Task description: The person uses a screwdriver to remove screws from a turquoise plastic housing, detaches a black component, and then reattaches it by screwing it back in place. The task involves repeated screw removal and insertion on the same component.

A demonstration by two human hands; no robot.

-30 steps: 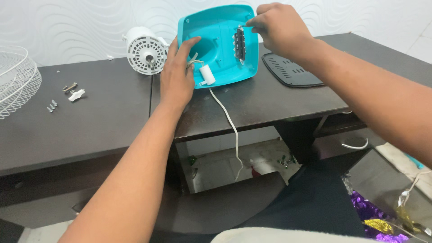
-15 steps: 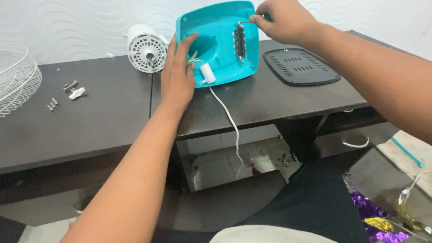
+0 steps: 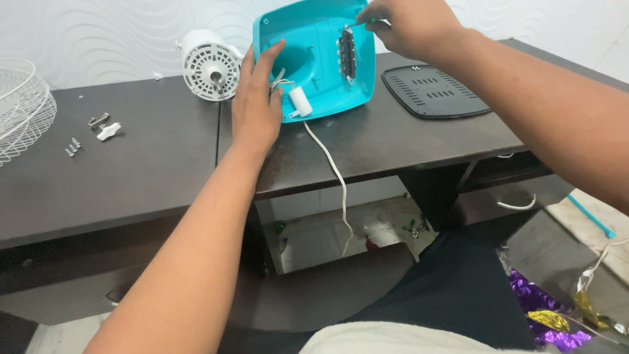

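Teal fan base [image 3: 321, 46] stood on edge at table [image 3: 151, 164] 12 o'clock, steadied by flat, open left hand [image 3: 257, 105]. Right hand [image 3: 409, 26] pinched on thin tool [image 3: 359, 23] at switch block [image 3: 346, 54]. Risks judged: tool slip; base tipping; white cord [image 3: 331, 170] snagged at 6 o'clock; loose screws [image 3: 72, 147] rolled off.

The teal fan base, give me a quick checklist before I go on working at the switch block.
1. Left hand steadies the teal fan base: ok.
2. Right hand at the switch block: ok.
3. Thin tool in the right hand seated on a screw: cannot tell.
4. White cord hangs free off the desk edge: ok.
5. Loose screws lie apart, on the desk: ok.
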